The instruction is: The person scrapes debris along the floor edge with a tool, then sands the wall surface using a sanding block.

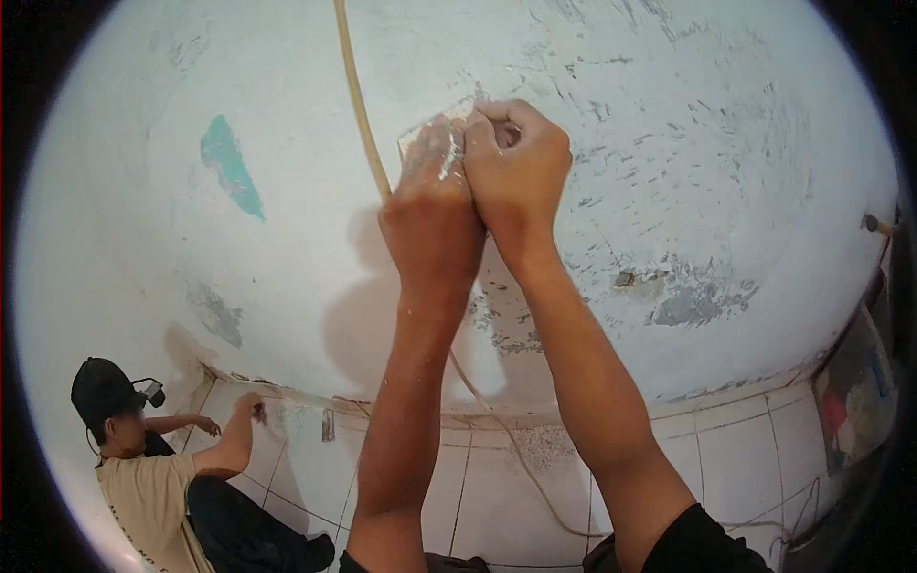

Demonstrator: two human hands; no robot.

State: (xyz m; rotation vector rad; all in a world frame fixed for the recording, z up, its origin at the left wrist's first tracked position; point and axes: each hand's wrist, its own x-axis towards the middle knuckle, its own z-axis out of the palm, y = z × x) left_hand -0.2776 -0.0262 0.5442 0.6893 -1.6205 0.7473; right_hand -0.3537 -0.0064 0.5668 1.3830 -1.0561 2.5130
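Before me is a white wall point(301, 143) with grey scuffs and chipped patches. My left hand point(433, 172), dusted with white, has its fingers laid over a pale flat piece point(458, 111) against the wall; what that piece is, I cannot tell. Close beside it on the right, my right hand point(519, 161) has its fingers curled, thumb and forefinger pinched together near the piece's right edge. Whether anything sits in that pinch is hidden. A tan cable or hose point(356, 93) runs down the wall to just behind my left hand.
A person in a cap point(147, 465) crouches at the lower left, one hand near the floor by the wall. The tan line continues over the tiled floor point(516, 494). At the right edge stand a dark-framed object point(856, 387) and a round-ended peg point(872, 223).
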